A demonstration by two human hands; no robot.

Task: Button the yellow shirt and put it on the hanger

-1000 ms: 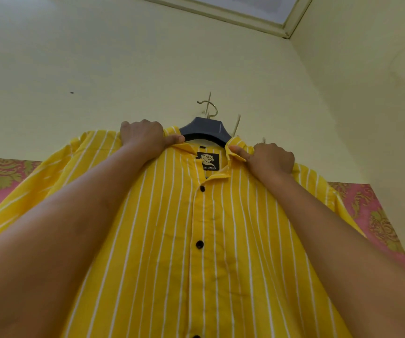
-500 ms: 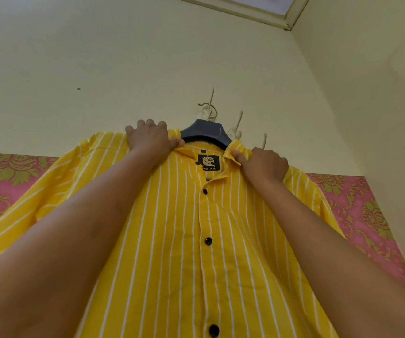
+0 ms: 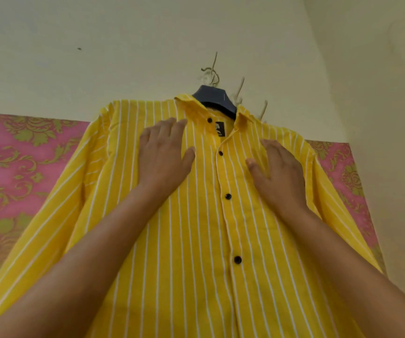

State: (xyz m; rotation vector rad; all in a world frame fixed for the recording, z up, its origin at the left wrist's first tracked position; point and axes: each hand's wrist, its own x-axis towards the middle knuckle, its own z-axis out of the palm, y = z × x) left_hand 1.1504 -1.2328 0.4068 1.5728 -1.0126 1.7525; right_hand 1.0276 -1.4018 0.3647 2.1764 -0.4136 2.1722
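Your left hand [image 3: 163, 157] and right hand [image 3: 279, 174] lie flat on the chest of the yellow shirt [image 3: 208, 240] — fingers [image 3: 169, 129] straight and spread, gripping nothing — one on each side of the buttoned front. The shirt hangs on a dark hanger [image 3: 214, 98] from a hook [image 3: 211, 69] on the pale wall, collar open, a pink floral panel [image 3: 25, 167] behind it.

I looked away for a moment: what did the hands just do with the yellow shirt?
Both let go of the shoulders and moved down: the left hand and right hand now lie flat on the chest of the yellow shirt, either side of its buttons. The shirt stays on the dark hanger.
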